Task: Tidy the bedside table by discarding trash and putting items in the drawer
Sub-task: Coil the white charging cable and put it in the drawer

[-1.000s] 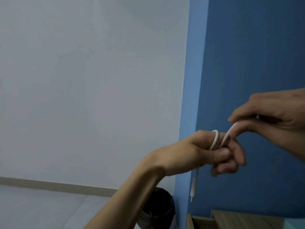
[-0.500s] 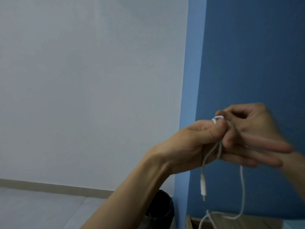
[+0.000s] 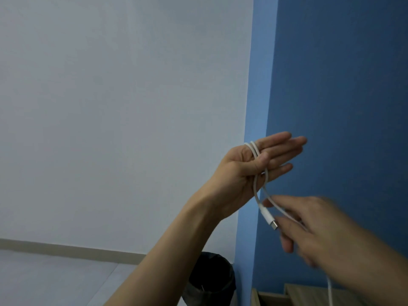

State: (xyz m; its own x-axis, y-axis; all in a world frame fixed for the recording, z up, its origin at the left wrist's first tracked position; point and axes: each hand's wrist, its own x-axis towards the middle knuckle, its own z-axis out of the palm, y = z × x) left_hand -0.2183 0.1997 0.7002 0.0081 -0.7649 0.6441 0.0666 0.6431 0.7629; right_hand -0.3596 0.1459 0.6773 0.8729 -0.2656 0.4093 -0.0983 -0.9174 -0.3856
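My left hand [image 3: 254,166] is raised in front of the blue wall, fingers stretched out flat, thumb pressing a white charging cable [image 3: 257,188] against the palm. The cable loops twice around the hand; its plug end [image 3: 270,219] hangs just below. My right hand [image 3: 309,226], blurred, sits lower right and pinches the same cable, whose free length trails down past the wrist toward the bottom edge. The wooden bedside table [image 3: 309,294] shows only as a strip at the bottom right.
A black-lined trash bin [image 3: 212,277] stands on the floor below my left forearm, beside the blue wall corner [image 3: 258,129]. A white wall [image 3: 110,107] fills the left side, with a pale floor [image 3: 44,279] beneath it.
My left hand opened from a fist to flat fingers with the cable wound around it. My right hand dropped from beside the left fingers to lower right, drawing the cable downward.
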